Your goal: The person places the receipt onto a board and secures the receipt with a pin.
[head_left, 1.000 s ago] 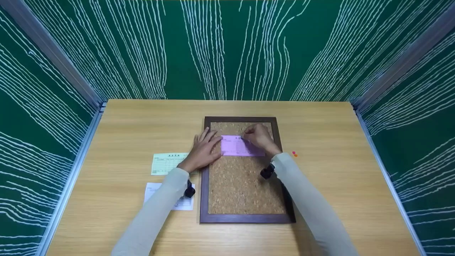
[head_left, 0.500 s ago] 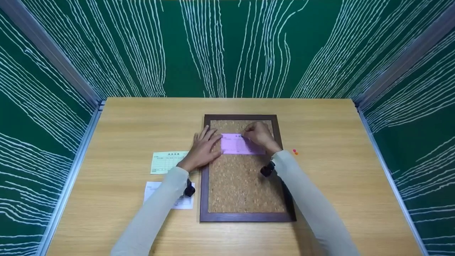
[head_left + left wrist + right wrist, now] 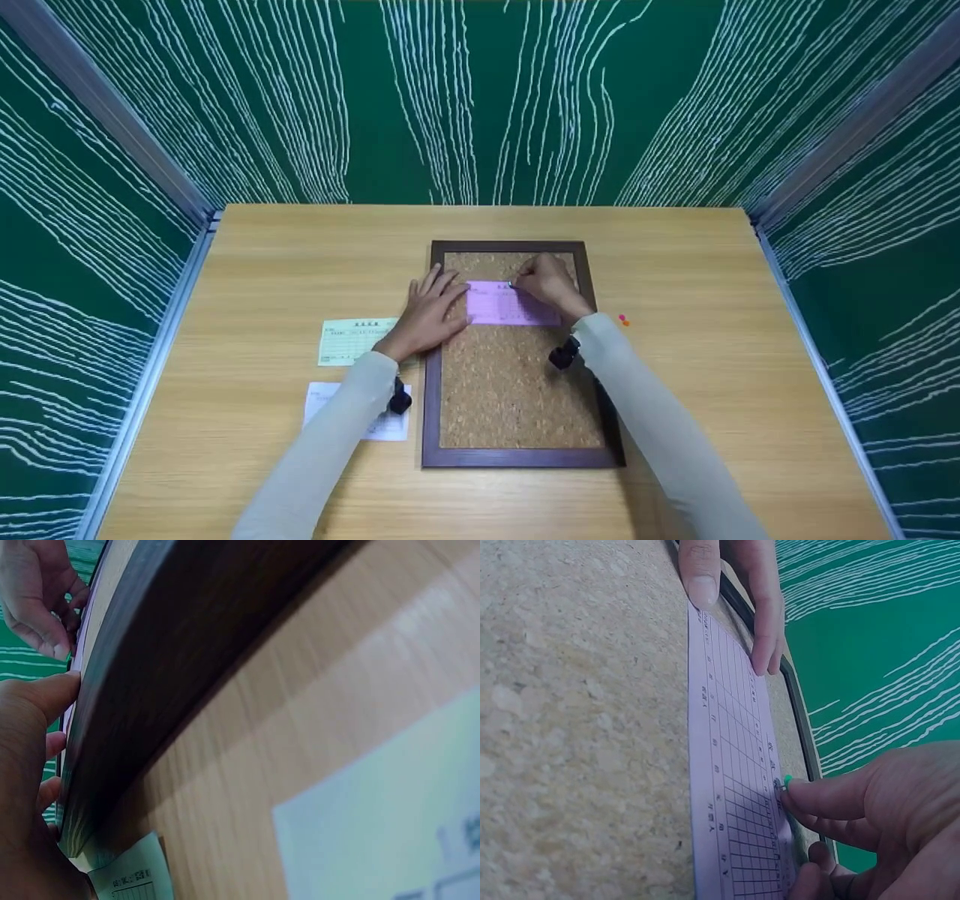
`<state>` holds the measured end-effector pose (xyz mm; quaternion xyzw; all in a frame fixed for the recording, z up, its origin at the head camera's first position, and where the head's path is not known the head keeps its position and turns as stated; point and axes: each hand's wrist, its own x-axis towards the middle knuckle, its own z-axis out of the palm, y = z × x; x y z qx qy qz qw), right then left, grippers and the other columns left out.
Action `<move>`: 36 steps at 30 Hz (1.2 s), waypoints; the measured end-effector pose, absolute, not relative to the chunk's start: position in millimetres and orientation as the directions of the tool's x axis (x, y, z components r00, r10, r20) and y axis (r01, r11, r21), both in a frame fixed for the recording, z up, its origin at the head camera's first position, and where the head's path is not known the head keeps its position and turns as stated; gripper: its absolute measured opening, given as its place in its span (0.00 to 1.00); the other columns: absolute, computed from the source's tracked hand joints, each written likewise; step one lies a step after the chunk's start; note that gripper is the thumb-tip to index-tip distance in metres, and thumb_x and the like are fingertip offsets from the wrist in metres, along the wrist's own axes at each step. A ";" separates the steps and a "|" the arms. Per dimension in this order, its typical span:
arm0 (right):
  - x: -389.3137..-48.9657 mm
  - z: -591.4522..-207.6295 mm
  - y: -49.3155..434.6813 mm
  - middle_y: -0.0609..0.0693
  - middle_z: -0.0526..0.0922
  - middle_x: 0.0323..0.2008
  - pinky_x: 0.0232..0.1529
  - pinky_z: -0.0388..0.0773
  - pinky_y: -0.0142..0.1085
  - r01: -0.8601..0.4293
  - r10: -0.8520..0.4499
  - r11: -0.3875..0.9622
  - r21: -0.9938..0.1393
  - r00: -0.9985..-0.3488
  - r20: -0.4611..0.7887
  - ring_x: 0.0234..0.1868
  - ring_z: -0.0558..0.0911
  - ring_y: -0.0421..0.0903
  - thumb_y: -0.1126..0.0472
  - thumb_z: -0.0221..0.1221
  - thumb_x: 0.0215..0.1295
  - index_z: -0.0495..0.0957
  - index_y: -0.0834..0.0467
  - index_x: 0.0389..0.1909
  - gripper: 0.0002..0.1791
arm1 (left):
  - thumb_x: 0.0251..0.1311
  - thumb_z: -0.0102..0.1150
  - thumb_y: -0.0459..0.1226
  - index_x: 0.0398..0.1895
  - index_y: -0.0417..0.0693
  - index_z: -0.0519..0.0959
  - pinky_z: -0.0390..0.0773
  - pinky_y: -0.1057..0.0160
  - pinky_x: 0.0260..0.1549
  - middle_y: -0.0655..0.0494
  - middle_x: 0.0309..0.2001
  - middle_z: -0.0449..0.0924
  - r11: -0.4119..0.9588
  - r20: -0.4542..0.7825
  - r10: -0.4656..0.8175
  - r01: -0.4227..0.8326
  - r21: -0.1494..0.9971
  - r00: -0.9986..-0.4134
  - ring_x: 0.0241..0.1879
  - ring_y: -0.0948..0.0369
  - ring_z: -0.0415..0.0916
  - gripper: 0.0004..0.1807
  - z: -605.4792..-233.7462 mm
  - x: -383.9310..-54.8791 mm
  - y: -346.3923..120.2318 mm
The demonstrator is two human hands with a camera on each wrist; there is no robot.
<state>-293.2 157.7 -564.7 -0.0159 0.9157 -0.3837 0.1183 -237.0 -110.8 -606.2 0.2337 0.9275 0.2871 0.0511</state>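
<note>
A pink printed form lies across the upper part of a framed corkboard. My left hand, fingers spread, presses the form's left end with thumb and fingertips and reaches over the frame's left side. At the form's top edge, near its middle, my right hand pinches a small green-headed push pin between thumb and finger. In the right wrist view a metallic bit shows below the green head, close to the paper. Whether the tip has entered the cork cannot be seen.
Left of the board lie a green form and a white form, each partly covered by my left arm. Two small pins, a pink one and an orange one, lie on the table to the right. Green walls surround the table.
Both hands keep their places on the form. A small bright spot now shows at the right fingertips, which have barely shifted. The whole head view has moved up slightly.
</note>
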 end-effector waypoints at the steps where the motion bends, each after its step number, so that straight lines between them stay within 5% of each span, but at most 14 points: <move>1: -294.1 -565.1 157.7 0.42 0.71 0.19 0.24 0.58 0.33 0.062 -0.120 0.710 -0.702 -0.971 -0.207 0.23 0.67 0.41 0.69 0.67 0.69 0.79 0.54 0.20 0.17 | 0.77 0.59 0.54 0.82 0.50 0.71 0.34 0.24 0.80 0.46 0.87 0.55 0.725 0.039 0.463 0.404 0.558 -0.886 0.89 0.43 0.35 0.36 -606.0 -236.9 -110.7; 10: -295.7 -562.0 156.6 0.44 0.78 0.21 0.25 0.64 0.34 0.104 -0.093 0.714 -0.692 -0.966 -0.240 0.26 0.73 0.43 0.68 0.68 0.69 0.89 0.60 0.27 0.09 | 0.77 0.58 0.55 0.84 0.52 0.70 0.33 0.26 0.81 0.47 0.88 0.54 0.730 0.017 0.462 0.392 0.560 -0.887 0.89 0.44 0.33 0.37 -604.3 -237.4 -109.9; 18: -303.1 -570.8 156.2 0.42 0.72 0.16 0.20 0.60 0.34 0.105 -0.107 0.706 -0.700 -0.962 -0.252 0.19 0.68 0.40 0.68 0.67 0.65 0.80 0.54 0.17 0.17 | 0.77 0.58 0.55 0.84 0.53 0.69 0.33 0.26 0.81 0.48 0.88 0.53 0.730 0.015 0.459 0.387 0.563 -0.888 0.90 0.44 0.32 0.37 -605.1 -236.5 -111.4; 28: -296.0 -561.5 153.5 0.42 0.71 0.16 0.19 0.59 0.33 0.112 -0.088 0.733 -0.671 -0.963 -0.257 0.19 0.68 0.40 0.67 0.66 0.66 0.78 0.54 0.17 0.17 | 0.78 0.59 0.55 0.84 0.53 0.70 0.33 0.26 0.81 0.48 0.88 0.54 0.719 0.032 0.462 0.396 0.572 -0.886 0.90 0.44 0.33 0.36 -604.7 -234.5 -111.7; 32: -292.0 -566.2 157.1 0.43 0.72 0.19 0.24 0.62 0.34 0.069 -0.108 0.714 -0.697 -0.972 -0.207 0.22 0.70 0.41 0.68 0.67 0.67 0.76 0.53 0.18 0.18 | 0.78 0.58 0.54 0.83 0.51 0.71 0.33 0.25 0.80 0.47 0.88 0.56 0.713 0.040 0.463 0.399 0.577 -0.886 0.89 0.43 0.34 0.36 -605.1 -233.7 -111.6; 36: -288.0 -570.5 159.9 0.46 0.80 0.27 0.34 0.70 0.37 -0.007 -0.142 0.677 -0.736 -0.982 -0.121 0.31 0.76 0.45 0.70 0.67 0.72 0.84 0.57 0.27 0.12 | 0.78 0.58 0.55 0.83 0.53 0.70 0.33 0.26 0.81 0.47 0.88 0.55 0.719 0.034 0.457 0.392 0.574 -0.889 0.90 0.43 0.33 0.36 -604.5 -234.1 -112.1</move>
